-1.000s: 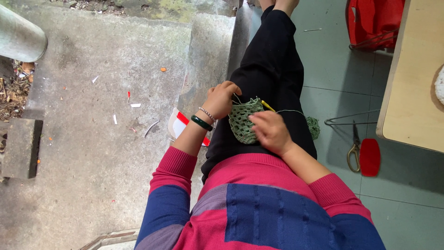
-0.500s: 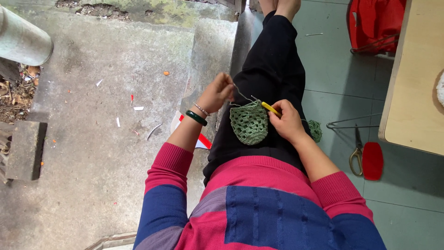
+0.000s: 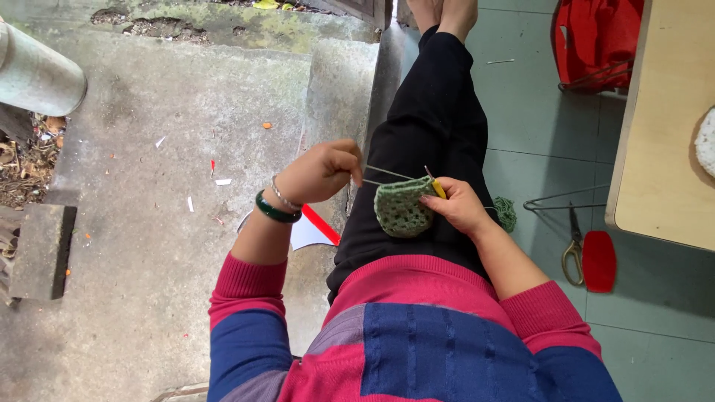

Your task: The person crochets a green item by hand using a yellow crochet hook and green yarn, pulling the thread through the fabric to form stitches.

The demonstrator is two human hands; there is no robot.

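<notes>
Now the green crochet piece (image 3: 403, 210) lies just left of the right hand (image 3: 460, 207), whose fingers pinch a yellow-handled hook (image 3: 436, 184), while the left hand (image 3: 320, 173) pinches the taut yarn (image 3: 389, 174).

Soft even daylight — sharp, shadowless

We lose the crochet hook (image 3: 439, 187) inside the right hand (image 3: 460, 208), the counter (image 3: 670, 134) runs off the right edge, and the pipe (image 3: 37, 74) is cut off at the left.
</notes>
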